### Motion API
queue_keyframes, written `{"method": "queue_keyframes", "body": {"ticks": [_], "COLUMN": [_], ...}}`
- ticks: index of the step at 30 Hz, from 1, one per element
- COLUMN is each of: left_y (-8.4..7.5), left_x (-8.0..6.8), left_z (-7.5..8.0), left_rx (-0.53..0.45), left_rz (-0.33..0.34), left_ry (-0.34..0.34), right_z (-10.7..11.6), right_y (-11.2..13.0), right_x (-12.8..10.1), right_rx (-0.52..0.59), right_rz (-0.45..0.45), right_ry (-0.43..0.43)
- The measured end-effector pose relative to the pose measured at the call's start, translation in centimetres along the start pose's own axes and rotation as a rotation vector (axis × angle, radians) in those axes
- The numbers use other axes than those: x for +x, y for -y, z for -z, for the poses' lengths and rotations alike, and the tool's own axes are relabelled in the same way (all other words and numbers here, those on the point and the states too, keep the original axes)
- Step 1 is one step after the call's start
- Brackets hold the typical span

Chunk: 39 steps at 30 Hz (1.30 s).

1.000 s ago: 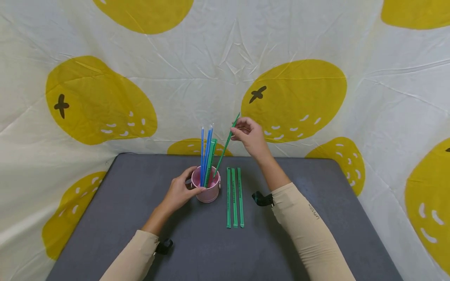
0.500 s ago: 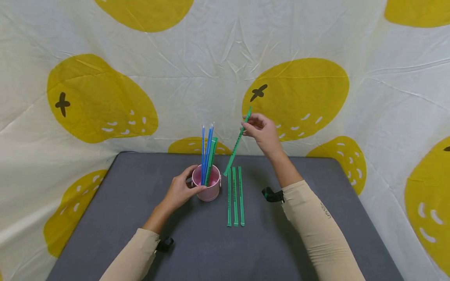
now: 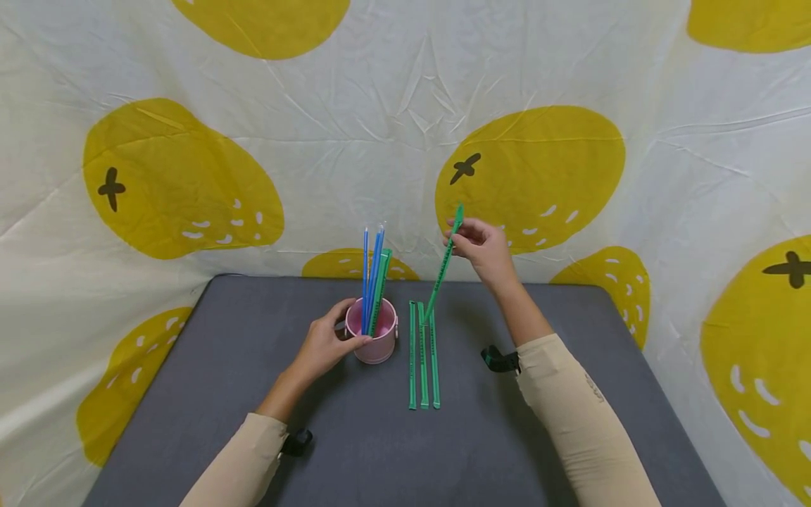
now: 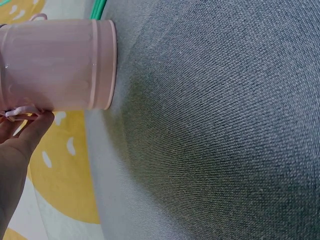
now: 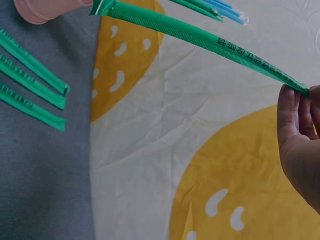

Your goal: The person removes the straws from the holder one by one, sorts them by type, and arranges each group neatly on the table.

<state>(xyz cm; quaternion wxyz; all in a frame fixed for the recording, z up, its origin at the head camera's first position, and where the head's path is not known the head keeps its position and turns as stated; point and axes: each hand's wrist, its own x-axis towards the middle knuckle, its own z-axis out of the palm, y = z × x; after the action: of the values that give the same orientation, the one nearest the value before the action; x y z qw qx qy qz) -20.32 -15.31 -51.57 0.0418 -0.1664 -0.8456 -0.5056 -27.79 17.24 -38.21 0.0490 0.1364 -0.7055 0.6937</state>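
Observation:
My left hand [image 3: 325, 346] holds a small pink bucket [image 3: 375, 351] at its left side, thumb at the front of the rim. In the left wrist view the bucket [image 4: 55, 65] stands on the table, fingers by its handle joint. Several blue straws [image 3: 365, 274] and green-wrapped straws [image 3: 379, 292] lean upright inside it. Between thumb and fingertips, my right hand [image 3: 489, 255] pinches the upper end of a straw in a green printed wrapper [image 3: 441, 273]. That straw hangs tilted, its lower end overlapping the flat row in the head view. The right wrist view shows its whole wrapper [image 5: 190, 40].
Three green-wrapped straws [image 3: 423, 366] lie side by side on the dark grey table [image 3: 355, 451], right of the bucket. A pale cloth with yellow fruit prints [image 3: 355, 176] hangs behind the table's back edge.
My right hand has drawn the green-wrapped straw away from the bucket and to the right, over the row of straws. My left hand and the bucket have stayed put.

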Motion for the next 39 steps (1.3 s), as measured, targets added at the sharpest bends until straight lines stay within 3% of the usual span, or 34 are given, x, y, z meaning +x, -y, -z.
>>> {"method": "queue_keyframes", "body": {"ticks": [16, 30, 39], "left_y": [-0.3, -0.4, -0.4], "left_x": [-0.2, -0.2, -0.1], "left_z": [0.1, 0.2, 0.2], "left_rx": [-0.004, 0.017, 0.017], "left_rz": [0.020, 0.032, 0.030], "left_ry": [0.013, 0.011, 0.012], "right_z": [1.3, 2.4, 2.4], "right_y": [-3.3, -8.4, -11.2], "right_x": [-1.5, -3.3, -4.3], "right_rx": [-0.128, -0.220, -0.220], "right_rz": [-0.150, -0.245, -0.318], "right_ry": [-0.036, 0.005, 0.038]}}
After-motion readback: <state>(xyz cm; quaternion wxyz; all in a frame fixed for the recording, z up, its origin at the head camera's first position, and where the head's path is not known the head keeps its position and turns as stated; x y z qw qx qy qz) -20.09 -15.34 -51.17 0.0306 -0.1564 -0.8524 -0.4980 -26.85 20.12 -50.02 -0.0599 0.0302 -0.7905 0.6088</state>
